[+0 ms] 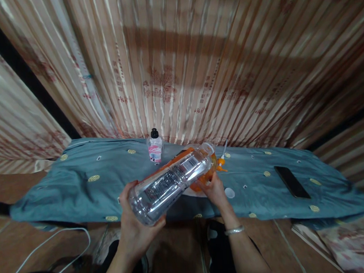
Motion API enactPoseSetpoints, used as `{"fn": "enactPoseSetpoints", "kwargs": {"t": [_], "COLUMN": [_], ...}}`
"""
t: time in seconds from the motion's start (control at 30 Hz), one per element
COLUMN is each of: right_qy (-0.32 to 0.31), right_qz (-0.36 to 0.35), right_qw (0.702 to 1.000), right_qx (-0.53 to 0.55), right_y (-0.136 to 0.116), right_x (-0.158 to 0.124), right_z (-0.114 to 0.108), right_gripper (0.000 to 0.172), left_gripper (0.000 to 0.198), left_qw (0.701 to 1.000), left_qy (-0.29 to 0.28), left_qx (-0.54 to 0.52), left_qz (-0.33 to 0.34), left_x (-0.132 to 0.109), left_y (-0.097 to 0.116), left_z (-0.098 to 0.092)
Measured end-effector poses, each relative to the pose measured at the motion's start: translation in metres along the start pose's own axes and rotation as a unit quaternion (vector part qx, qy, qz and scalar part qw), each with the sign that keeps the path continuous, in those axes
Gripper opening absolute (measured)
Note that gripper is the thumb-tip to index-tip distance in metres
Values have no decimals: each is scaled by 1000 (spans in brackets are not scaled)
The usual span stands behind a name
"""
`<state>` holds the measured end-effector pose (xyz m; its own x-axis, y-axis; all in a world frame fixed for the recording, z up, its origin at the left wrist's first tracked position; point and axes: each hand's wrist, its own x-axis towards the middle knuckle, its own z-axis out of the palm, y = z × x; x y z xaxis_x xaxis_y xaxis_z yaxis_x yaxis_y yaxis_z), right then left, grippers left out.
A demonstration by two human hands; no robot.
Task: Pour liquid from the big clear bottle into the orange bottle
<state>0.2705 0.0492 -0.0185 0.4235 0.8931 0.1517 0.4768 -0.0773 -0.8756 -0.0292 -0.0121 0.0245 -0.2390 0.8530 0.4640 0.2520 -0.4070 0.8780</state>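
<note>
My left hand (139, 230) is closed around the lower part of a large clear plastic bottle (176, 181), which is tilted with its open mouth to the upper right. Beneath the bottle's neck, my right hand (214, 188) grips an orange see-through bottle (206, 177), partly hidden by the clear one. Whether liquid is passing between them I cannot make out. An orange pump head (221, 163) with a pale tube lies just beyond my right hand. Close by the right wrist rests a round white cap (229, 193).
A small bottle with a black cap and pink label (155, 149) stands at the back. A black phone (292, 181) lies to the right on the patterned teal cloth (78, 178). Striped curtains (170, 70) hang behind. A white cable (60, 231) loops at lower left.
</note>
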Motion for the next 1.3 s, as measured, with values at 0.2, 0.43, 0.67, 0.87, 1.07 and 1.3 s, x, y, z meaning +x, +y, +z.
{"fn": "enactPoseSetpoints", "kwargs": {"t": [0.2, 0.43, 0.67, 0.87, 1.07, 1.3], "right_qy": [-3, -16, -1, -22, -26, -27], "right_qz": [18, 18, 15, 19, 12, 9], "right_qw": [1000, 999, 1000, 999, 999, 1000], "right_qx": [24, 37, 27, 35, 14, 7], "right_y": [-5, -3, 0, -3, -4, -3], "right_x": [-1, -1, -3, -3, -5, -4], "right_z": [-2, -4, -4, -8, -10, -10], "right_gripper": [70, 71, 68, 67, 64, 61], "left_gripper": [98, 93, 93, 98, 103, 100], "left_qw": [999, 999, 998, 999, 999, 999], "left_qy": [8, 9, 10, -12, -49, -7], "left_qx": [-18, -2, -21, -15, 6, -11], "left_qz": [-41, -39, -55, -44, -11, -52], "left_x": [-3, -3, -6, -3, 1, -7], "left_y": [14, 19, 22, 14, 3, 15], "left_z": [6, 4, 6, -2, -12, 1]}}
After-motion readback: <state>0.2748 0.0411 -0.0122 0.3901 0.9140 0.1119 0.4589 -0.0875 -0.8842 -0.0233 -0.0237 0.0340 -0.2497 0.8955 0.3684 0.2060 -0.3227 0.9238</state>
